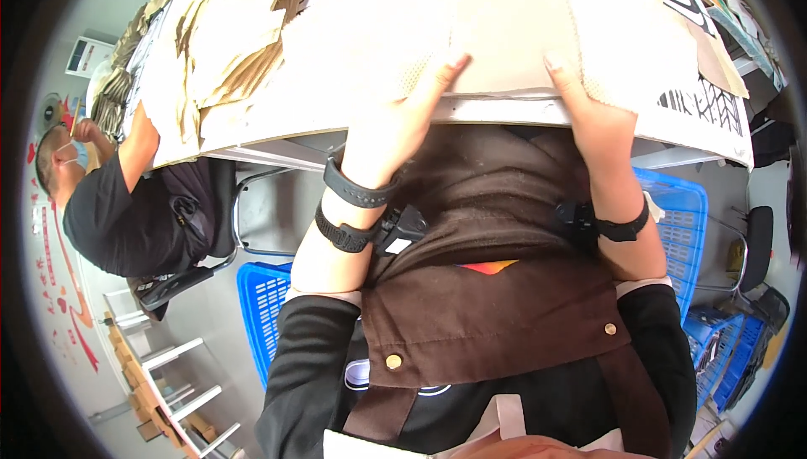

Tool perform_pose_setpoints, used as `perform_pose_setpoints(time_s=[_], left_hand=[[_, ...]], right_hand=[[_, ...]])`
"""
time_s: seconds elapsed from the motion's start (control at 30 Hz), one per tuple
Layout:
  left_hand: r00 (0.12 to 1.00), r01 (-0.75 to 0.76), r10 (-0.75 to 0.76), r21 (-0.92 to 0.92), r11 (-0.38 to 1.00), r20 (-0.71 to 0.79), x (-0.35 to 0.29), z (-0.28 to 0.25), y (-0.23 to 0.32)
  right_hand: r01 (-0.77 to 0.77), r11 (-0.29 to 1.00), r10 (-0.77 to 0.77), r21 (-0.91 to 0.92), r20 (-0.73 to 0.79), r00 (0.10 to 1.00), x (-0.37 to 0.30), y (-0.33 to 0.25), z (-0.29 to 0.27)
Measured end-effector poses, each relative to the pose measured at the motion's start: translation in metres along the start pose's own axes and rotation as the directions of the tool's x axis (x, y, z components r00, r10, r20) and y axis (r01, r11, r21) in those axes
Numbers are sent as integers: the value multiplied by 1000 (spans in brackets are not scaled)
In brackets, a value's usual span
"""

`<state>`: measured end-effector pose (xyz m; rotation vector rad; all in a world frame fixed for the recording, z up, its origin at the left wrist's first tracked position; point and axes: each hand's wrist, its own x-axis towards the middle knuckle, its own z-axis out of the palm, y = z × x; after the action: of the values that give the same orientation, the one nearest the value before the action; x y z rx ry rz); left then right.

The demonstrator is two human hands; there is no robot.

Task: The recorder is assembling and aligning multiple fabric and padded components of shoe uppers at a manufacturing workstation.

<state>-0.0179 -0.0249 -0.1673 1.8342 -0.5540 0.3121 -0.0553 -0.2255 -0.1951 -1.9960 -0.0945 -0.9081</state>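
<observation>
Pale tan sheet [513, 22]: flat on the white table [504, 112] at twelve o'clock, between the left hand [415, 111] at its seven and the right hand [590, 108] at its five, about equally near. Visible length running six to twelve; far end lost in glare. Both hands apart, thumbs [454, 67] inward; fingers washed out, grip impossible to tell. Brown cardboard [244, 76] toward ten.

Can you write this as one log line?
left hand: on beige sheet, left side; right hand: same sheet, right side; brown paper: left on table; grip: unclear
</observation>
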Motion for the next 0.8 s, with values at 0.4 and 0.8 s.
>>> perform_pose_setpoints(time_s=[0.4, 0.8], left_hand=[[993, -68, 39, 265, 962, 112, -3, 7, -12], [993, 110, -114, 187, 976, 11, -5, 17, -21]], right_hand=[[51, 997, -51, 55, 0, 999, 7, 1, 0], [186, 977, -184, -100, 36, 982, 10, 8, 3]])
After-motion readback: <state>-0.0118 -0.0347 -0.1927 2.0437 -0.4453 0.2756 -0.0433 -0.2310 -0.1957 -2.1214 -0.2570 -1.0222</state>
